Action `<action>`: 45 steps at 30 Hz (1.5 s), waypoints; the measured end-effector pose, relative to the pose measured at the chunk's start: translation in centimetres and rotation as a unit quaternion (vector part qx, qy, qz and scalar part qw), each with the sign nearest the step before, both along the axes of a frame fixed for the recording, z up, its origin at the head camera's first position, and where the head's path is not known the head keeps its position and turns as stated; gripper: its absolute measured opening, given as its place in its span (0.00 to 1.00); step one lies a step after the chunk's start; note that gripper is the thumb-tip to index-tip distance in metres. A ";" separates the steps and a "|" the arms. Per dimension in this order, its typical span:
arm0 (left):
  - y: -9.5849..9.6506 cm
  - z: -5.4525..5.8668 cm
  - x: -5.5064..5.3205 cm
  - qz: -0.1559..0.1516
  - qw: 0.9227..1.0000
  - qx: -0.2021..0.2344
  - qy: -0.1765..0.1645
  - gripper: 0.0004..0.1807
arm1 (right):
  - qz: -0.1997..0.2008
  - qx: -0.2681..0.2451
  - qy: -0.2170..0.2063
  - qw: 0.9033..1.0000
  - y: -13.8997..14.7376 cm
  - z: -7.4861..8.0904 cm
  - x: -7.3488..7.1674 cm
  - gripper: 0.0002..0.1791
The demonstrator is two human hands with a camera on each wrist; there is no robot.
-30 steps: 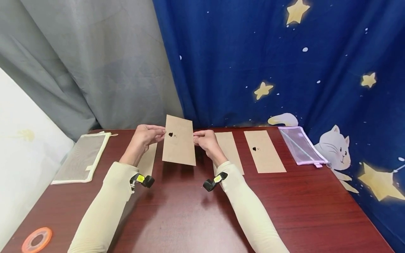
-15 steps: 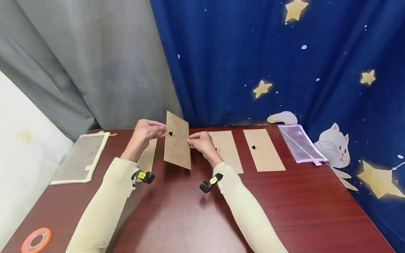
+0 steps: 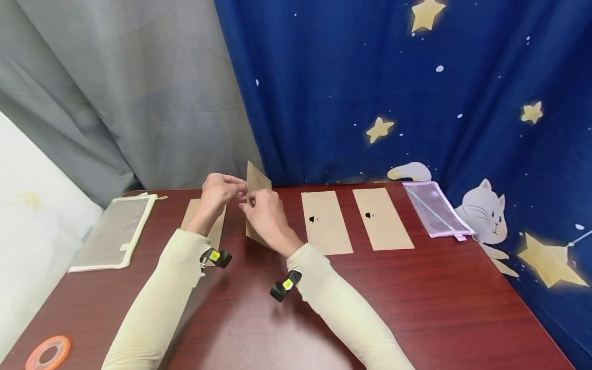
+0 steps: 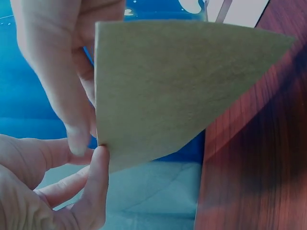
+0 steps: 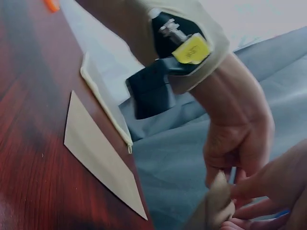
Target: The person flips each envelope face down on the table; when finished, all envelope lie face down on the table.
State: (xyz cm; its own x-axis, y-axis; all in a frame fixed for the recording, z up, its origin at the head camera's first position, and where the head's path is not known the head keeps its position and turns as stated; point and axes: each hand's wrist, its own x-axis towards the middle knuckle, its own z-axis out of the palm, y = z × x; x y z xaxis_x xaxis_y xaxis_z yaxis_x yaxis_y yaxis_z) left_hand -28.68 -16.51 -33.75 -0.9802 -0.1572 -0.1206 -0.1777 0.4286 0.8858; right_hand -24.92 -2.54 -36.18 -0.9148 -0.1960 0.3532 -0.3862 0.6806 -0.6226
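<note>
A brown paper envelope stands on edge in the air above the table, turned nearly side-on in the head view. My left hand pinches its near edge between thumb and fingertips, and in the left wrist view its plain face shows wide. In front of the envelope, my right hand has its fingers extended beside that same edge, close to the left fingertips. The left wrist view shows the right fingers pointing down along the edge. The envelope's printed face is hidden from the head view.
Two similar envelopes, each with a hat print, lie to the right: one nearer, one farther. Another envelope lies partly under the left arm. Mesh zip pouches, white-edged and purple, flank them. An orange ring-shaped roll sits front left.
The envelope has turned from facing the camera to nearly side-on. My right hand has let go of its right edge and moved left to the edge my left hand holds.
</note>
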 end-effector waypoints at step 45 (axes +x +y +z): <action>-1.7 -7.1 -0.2 0.040 0.979 0.199 -0.012 0.16 | -0.097 -0.009 0.031 0.995 1.7 3.0 -0.2 0.12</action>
State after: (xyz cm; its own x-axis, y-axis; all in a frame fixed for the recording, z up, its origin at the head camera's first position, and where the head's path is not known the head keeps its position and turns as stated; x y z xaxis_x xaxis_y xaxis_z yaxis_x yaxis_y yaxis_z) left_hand -28.88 -18.22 -40.81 -0.9625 -0.1698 -0.2116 -0.2203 0.0338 0.9748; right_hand -25.15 -0.83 -33.14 -0.9115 -0.0113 0.4112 -0.2865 0.7349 -0.6147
